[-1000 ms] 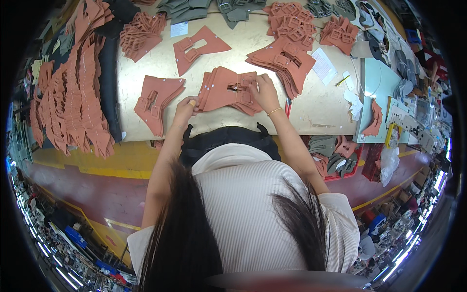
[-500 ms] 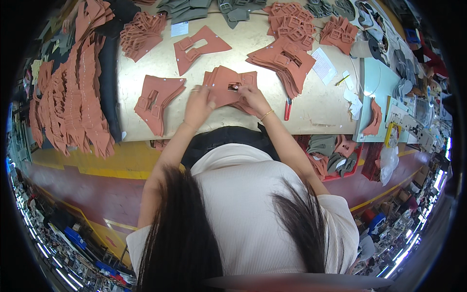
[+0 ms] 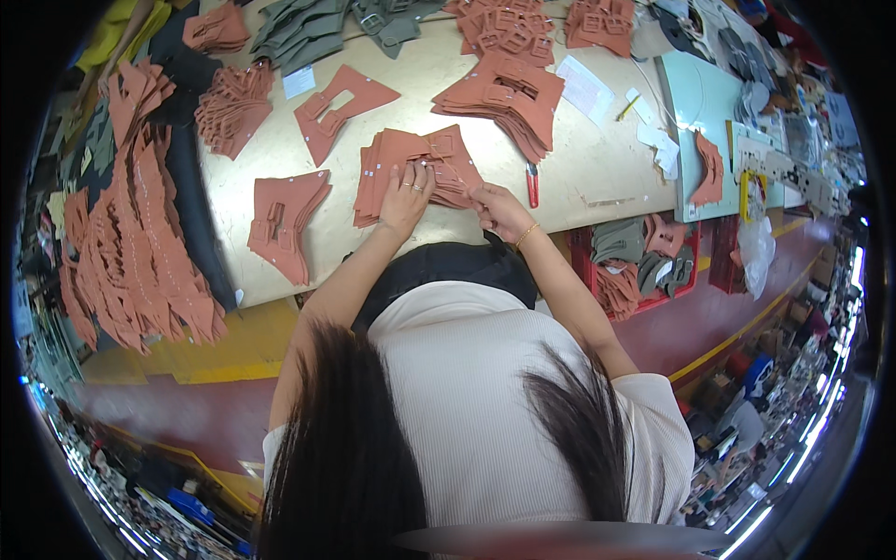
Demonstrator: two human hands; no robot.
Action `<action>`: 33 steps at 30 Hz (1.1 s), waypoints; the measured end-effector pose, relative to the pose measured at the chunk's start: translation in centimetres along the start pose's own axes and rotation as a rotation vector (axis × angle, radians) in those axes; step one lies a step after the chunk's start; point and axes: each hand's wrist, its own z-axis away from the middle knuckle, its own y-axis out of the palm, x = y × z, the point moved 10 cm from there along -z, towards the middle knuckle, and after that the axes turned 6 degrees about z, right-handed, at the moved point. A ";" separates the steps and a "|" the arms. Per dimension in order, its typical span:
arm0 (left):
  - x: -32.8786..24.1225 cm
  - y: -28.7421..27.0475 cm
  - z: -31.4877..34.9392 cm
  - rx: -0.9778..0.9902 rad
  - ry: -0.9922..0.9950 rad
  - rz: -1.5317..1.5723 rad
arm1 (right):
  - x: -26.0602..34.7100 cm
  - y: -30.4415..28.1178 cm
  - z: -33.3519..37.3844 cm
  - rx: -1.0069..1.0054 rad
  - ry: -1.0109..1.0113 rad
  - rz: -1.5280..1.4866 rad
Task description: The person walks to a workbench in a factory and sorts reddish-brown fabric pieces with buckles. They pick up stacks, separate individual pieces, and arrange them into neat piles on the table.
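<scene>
A stack of terracotta leather-like cut pieces with covered buckles (image 3: 381, 159) lies on the table in front of me. My left hand (image 3: 407, 198) rests on it, its fingers laid over the pieces near the buckle. At the lower right edge of the stack, my right hand (image 3: 501, 213) is closed in a pinch. A thin strand seems to run from the buckle to those fingertips, too fine to make out. Left of the stack lies a smaller pile of similar pieces (image 3: 303, 229). Farther back is a single flat piece with a cut-out (image 3: 369, 93).
Red-handled snippers (image 3: 533, 187) lie to the right, below a thick pile of terracotta pieces (image 3: 509, 117). Long terracotta strips (image 3: 145, 233) hang over the left edge. Grey-green pieces (image 3: 299, 28) are at the back. A red crate (image 3: 686, 285) stands below the table's right front.
My left hand has moved from the stack's left side onto its middle. My right hand has drawn away from the buckle opening toward the lower right. The view has shifted.
</scene>
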 end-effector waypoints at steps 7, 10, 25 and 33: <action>-0.5 0.3 0.0 -0.056 0.066 -0.162 | 1.5 1.8 2.2 0.117 -0.032 -0.519; -0.6 0.8 -0.3 -0.041 0.053 -0.211 | 2.7 2.6 3.1 0.090 -0.106 -0.450; 1.4 0.4 -1.5 0.141 0.111 -0.111 | -2.3 3.1 4.4 0.016 -0.161 -0.229; 5.8 -6.2 -5.6 0.565 0.085 0.628 | 5.4 -1.9 5.0 -0.326 -0.572 0.312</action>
